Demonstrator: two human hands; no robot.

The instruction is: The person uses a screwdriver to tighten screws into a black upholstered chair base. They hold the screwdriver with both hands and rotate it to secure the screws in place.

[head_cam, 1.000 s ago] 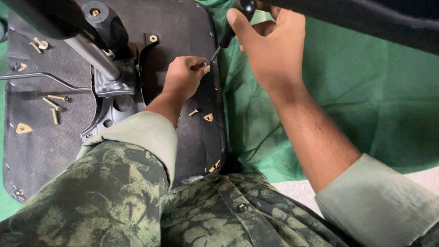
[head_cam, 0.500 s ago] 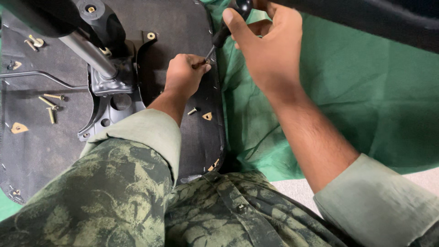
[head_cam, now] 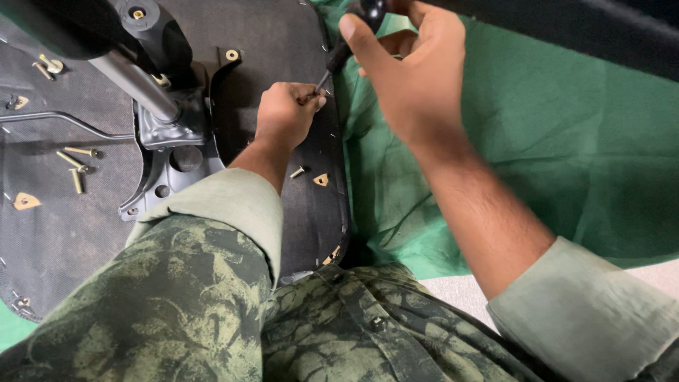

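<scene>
Gripping the screwdriver (head_cam: 338,55), right hand (head_cam: 417,78); its tip reaches left hand (head_cam: 286,113).

Screwdriver (head_cam: 344,44): handle top cut by the upper edge, mostly covered by right hand (head_cam: 417,78); tip hidden inside left hand (head_cam: 285,113), so what it meets can't be told. Chair seat underside (head_cam: 64,233) cut at left and top edges, lower part hidden by camo sleeve (head_cam: 177,297). Gas cylinder (head_cam: 134,81) upper end blurred, out of frame.
</scene>
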